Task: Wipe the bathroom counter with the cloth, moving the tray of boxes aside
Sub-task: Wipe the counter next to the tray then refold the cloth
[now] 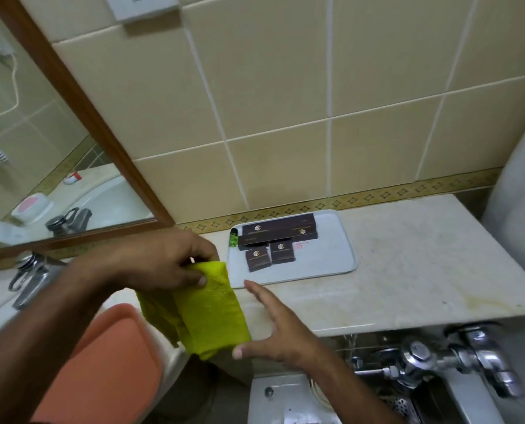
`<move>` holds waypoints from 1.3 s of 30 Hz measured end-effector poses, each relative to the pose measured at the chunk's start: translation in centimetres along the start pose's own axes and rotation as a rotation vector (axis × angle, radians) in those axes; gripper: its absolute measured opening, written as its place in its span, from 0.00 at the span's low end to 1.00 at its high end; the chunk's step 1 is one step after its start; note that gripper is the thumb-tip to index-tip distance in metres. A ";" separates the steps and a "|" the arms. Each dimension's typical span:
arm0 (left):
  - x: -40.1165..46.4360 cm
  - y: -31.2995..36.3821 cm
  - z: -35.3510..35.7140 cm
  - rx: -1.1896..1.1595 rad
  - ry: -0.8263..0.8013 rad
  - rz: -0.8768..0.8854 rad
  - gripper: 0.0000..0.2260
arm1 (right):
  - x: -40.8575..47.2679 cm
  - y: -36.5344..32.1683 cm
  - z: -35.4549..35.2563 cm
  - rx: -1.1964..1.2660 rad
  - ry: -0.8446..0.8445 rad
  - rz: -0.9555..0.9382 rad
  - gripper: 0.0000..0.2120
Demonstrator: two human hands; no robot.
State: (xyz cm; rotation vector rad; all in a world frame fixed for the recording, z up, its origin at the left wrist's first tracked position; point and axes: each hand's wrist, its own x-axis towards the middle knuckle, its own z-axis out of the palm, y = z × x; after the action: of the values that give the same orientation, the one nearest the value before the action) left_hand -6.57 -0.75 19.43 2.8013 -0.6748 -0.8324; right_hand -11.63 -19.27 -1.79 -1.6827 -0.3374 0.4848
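We count two hands and one cloth. Our left hand pinches the top edge of the yellow-green cloth, thumb and fingers closed on the fabric, so that it hangs folded in soft, slightly nubby layers in front of the counter's near edge. Our right hand is spread wide and flat, fingers straight, palm turned toward the cloth's right side; the thumb sits just beside the lower corner of the fabric, though whether it touches we cannot tell.

One tray rests on the counter, back against the tiled wall and just beyond the cloth. It is pale grey, smooth, rectangular with rounded corners and a shallow raised rim. On it we count four dark brown boxes, each of matte card with a small gold emblem: two long slim ones lying side by side at the back, two short squarish ones in front of them. One small green bottle with a dark cap lies at the tray's left rim.

The counter is a cream stone slab, mottled and stained toward its right end. At the left stands one chrome faucet beside the wood-framed mirror. Below the slab we see one polished metal flush valve.
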 end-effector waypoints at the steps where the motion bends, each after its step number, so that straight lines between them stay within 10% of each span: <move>1: 0.2 2.1 -1.0 -0.045 -0.024 0.063 0.05 | -0.7 -0.3 -0.8 0.078 -0.029 -0.014 0.42; 4: 2.4 6.3 -3.5 -0.190 -0.022 0.177 0.05 | -3.6 -1.1 -3.0 0.343 0.078 -0.063 0.19; 8: 11.0 10.8 -3.9 -0.178 0.111 0.193 0.07 | -8.6 -0.4 -8.1 0.495 0.465 -0.033 0.13; 15: 28.8 17.6 3.5 0.003 0.252 0.223 0.11 | -10.4 2.5 -18.5 -0.125 0.948 0.309 0.10; 20: 33.5 18.1 8.8 0.025 0.398 0.110 0.15 | -8.8 4.0 -21.5 -0.758 0.808 0.576 0.14; 23: 31.7 14.9 11.9 -0.003 0.668 -0.001 0.19 | -7.8 4.7 -21.8 -1.131 0.879 0.325 0.26; 29: 29.5 11.1 16.6 0.025 0.574 -0.113 0.24 | -2.2 7.4 -21.1 -1.174 0.419 0.108 0.28; 39: 30.7 10.2 16.8 0.072 0.594 -0.093 0.28 | 1.0 9.7 -34.0 -1.288 0.430 0.217 0.26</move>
State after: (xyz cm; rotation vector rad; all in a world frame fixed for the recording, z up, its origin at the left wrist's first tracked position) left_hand 3.25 -24.04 -6.86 2.9269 -0.4780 0.0383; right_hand 5.61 -49.61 -7.32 -3.0248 -0.1255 -0.0206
